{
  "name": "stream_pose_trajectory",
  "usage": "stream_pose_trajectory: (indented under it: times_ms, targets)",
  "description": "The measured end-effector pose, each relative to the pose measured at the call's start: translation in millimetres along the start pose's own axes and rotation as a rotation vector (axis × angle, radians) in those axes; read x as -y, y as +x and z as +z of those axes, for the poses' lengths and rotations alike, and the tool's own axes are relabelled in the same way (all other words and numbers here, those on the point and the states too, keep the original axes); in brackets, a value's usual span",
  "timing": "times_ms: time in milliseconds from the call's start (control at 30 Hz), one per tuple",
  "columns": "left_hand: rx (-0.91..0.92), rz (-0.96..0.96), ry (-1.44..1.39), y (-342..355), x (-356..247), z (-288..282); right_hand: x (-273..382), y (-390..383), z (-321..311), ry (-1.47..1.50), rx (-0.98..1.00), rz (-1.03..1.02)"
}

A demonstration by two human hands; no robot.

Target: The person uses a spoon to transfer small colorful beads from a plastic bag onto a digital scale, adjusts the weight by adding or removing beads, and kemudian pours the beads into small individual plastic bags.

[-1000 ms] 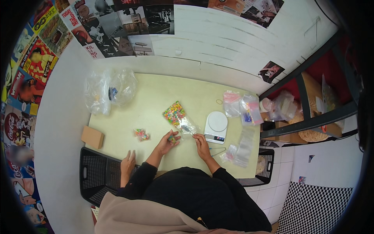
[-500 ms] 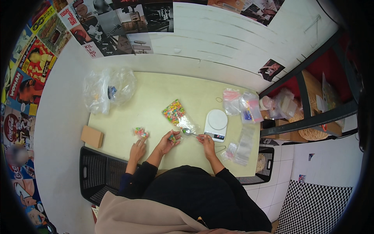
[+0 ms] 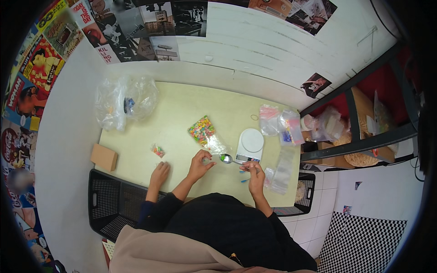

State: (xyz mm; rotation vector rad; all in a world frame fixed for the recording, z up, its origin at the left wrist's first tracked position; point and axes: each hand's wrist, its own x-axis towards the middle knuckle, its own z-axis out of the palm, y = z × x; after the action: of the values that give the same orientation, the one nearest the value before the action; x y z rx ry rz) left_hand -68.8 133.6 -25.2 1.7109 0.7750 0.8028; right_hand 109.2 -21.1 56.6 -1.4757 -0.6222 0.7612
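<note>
Has just lifted the spoon (image 3: 226, 159) off the transparent end of the clear bag of colourful pieces (image 3: 202, 131) and brought it a little closer to the near edge of the surface (image 3: 177, 109). Grasps it by the handle in the right hand (image 3: 255, 172), with something green (image 3: 222, 158) now showing in the bowl. Suggests, as a judgement, a scoop completed and a load now dependent on a steady grasp. Holds the left hand (image 3: 202, 165) just left of the bowl, apart from it, thumb and fingers curled towards each other; a moment ago, cupped around something coloured. Cannot tell of anything inside that curl now. Leaves the bag lying about midway between the left and right edges, with any contact at the left fingertips too fine to judge. Also changed, nearer the left edge: a co-worker's hand (image 3: 159, 174), now drawn back towards the near edge, just short of a small packet (image 3: 158, 150); cannot tell of anything beneath the fingers. Unmoved on the surface: the white scale (image 3: 251, 141), towards the right edge, and flat clear bags (image 3: 283, 168), between the scale and the near right corner.
</note>
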Motion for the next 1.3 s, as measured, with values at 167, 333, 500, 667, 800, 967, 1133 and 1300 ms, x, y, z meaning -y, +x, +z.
stream_pose_trajectory:
  times_ms: [167, 333, 500, 667, 800, 967, 1133, 1300]
  targets:
    - [0.018, 0.018, -0.001, 11.8, -12.7, 9.8, 44.4, -16.5, 32.9, -0.290, 0.143, -0.277]
    - [0.053, -0.006, -0.124, 15.8, -18.6, 8.6, 52.6, -25.7, 39.3, -0.659, 0.336, -0.634]
    - [0.130, -0.101, -0.322, 15.2, -19.7, 0.2, 60.6, -22.1, 34.9, -0.437, 0.155, -0.516]
    - [0.083, -0.337, -0.351, 2.6, -4.5, -22.9, 53.2, 10.1, -9.8, -0.370, -0.146, -0.401]
    - [-0.086, -0.307, -0.024, -13.8, 16.0, -63.0, 47.9, 21.7, -74.6, -0.711, -0.179, -0.199]
    - [-0.261, -0.150, 0.368, -33.7, 64.4, -117.2, -4.2, 17.3, -126.6, -0.834, -0.194, 0.154]
    - [-0.510, -0.534, 0.036, -45.6, 81.4, -148.6, -52.5, 1.3, -133.3, -1.132, -0.063, 0.340]
    - [-0.546, -0.337, 0.594, -43.1, 78.8, -164.0, -82.2, -12.1, -134.1, -1.223, -0.062, 0.268]
